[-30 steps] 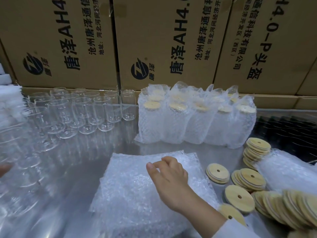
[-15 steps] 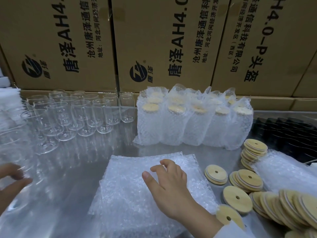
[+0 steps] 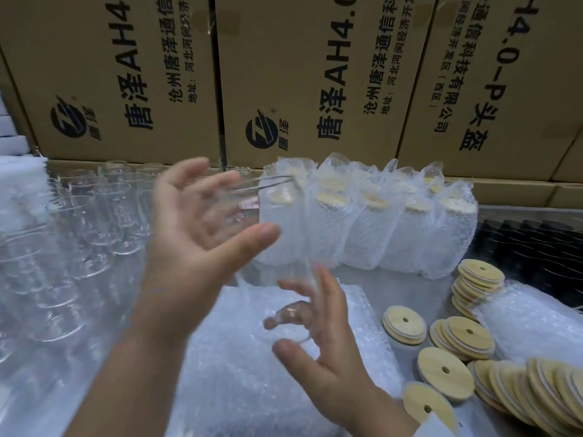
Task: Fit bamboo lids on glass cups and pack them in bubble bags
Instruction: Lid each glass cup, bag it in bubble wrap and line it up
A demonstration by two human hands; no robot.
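Observation:
A clear glass cup point(image 3: 284, 263) hangs tilted in the air over the stack of flat bubble bags point(image 3: 233, 367), its rim pointing up and away. My left hand point(image 3: 189, 241) grips its upper body, thumb in front and fingers behind. My right hand point(image 3: 325, 351) curls its fingers and thumb round the cup's base. Both hands and the cup are blurred by motion. Bamboo lids point(image 3: 444, 376) with centre holes lie in loose piles at the right.
Empty glass cups point(image 3: 94, 216) crowd the left of the metal table. A row of packed cups in bubble bags point(image 3: 362, 222) stands behind, against large cardboard boxes point(image 3: 299, 74). More bubble wrap point(image 3: 530, 320) lies at the far right.
My left hand came in from the left edge with a glass cup and lifted it to the centre. My right hand left the bubble bag stack and rose to the cup's base.

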